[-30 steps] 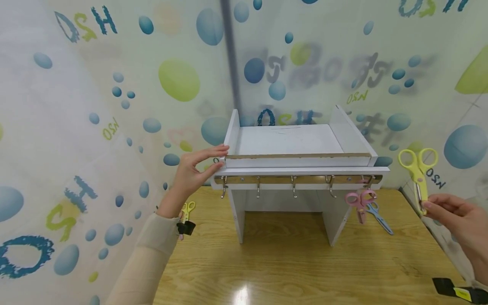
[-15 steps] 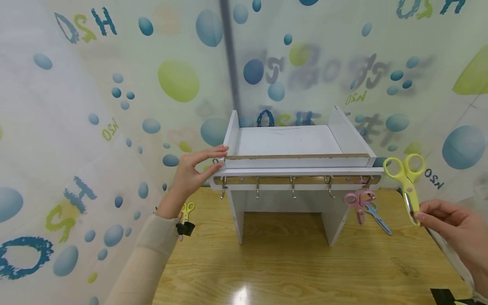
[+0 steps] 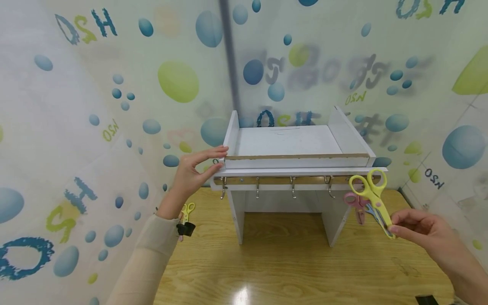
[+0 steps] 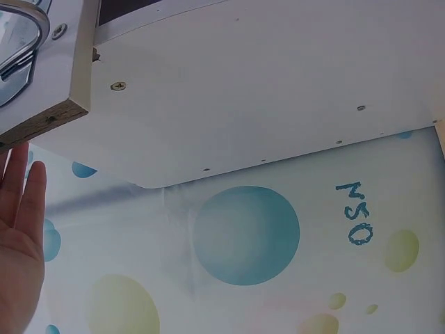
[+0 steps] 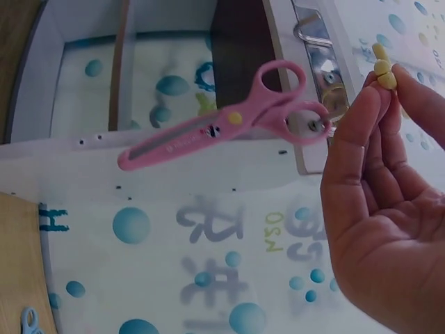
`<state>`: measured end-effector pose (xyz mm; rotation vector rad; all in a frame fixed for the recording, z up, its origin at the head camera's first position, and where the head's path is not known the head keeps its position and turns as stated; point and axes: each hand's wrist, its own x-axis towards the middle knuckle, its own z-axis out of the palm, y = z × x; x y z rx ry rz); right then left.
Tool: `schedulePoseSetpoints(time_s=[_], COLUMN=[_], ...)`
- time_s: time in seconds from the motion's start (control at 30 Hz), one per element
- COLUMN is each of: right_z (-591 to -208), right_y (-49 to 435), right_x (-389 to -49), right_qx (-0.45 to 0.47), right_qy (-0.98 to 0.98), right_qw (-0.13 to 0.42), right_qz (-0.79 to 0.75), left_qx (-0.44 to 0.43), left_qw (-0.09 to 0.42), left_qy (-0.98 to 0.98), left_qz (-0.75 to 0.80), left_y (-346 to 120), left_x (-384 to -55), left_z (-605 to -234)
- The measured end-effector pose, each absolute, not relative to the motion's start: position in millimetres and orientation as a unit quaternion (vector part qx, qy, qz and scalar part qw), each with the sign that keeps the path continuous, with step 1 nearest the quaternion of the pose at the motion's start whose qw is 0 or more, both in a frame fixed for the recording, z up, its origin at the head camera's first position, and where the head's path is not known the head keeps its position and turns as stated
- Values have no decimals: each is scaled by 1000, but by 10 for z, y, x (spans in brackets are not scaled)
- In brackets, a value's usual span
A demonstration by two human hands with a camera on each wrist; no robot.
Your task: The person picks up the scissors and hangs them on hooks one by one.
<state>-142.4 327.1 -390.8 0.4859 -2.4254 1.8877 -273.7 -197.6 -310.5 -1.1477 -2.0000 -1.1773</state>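
My right hand (image 3: 428,235) pinches a pair of yellow scissors (image 3: 375,198) by the blade end, handle loops tilted up and left. The loops overlap the right end of a metal hook rail (image 3: 274,180) on a white shelf unit (image 3: 297,162). Pink scissors (image 5: 215,130) hang by a loop at the rail's rightmost hook. In the right wrist view, only a small yellow end shows between thumb and fingers. My left hand (image 3: 194,171) rests against the shelf's left front corner, with fairly straight fingers above and the thumb lower.
Blue scissors (image 5: 29,322) lie on the wooden table (image 3: 282,271) to the right of the unit. More yellow scissors (image 3: 187,209) lie at the left, partly hidden by my left wrist. Patterned cloth walls (image 3: 179,80) enclose the back and sides.
My right hand has moved left and slightly down with the yellow scissors, from the right side to in front of the pink pair. My left hand stays at the shelf corner.
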Motion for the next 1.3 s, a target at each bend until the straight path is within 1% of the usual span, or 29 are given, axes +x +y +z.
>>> schedulePoseSetpoints(time_s=[0.1,0.23,0.4,0.53,0.67,1.0,1.3], right_z=[-3936,-3972,-4008,-4028,-4055,-4165,-4255], right_y=[3194,3089,2973,2909,2869,2842,2800], right_x=[-1435,-1452,-1503,-1521,-1529,-1588,-1616], right_qx=[179,218,268,273,263,272,255], right_qy=[-772,-745,-715,-719,-731,-728,-761], right_qw=[-16,-44,-68,-81,-85,-89,-53], right_qz=[610,629,642,634,624,623,594], left_qx=[-425,-426,-426,-424,-424,-426,-427], left_qw=[274,274,277,274,275,278,279], left_qy=[-743,-742,-743,-746,-746,-743,-742], left_qz=[-438,-439,-436,-434,-434,-436,-436], left_y=[-1973,-1972,-1973,-1974,-1971,-1966,-1967], left_x=[-2728,-2727,-2731,-2727,-2730,-2733,-2742], left_z=[-3104,-3106,-3108,-3104,-3107,-3108,-3121])
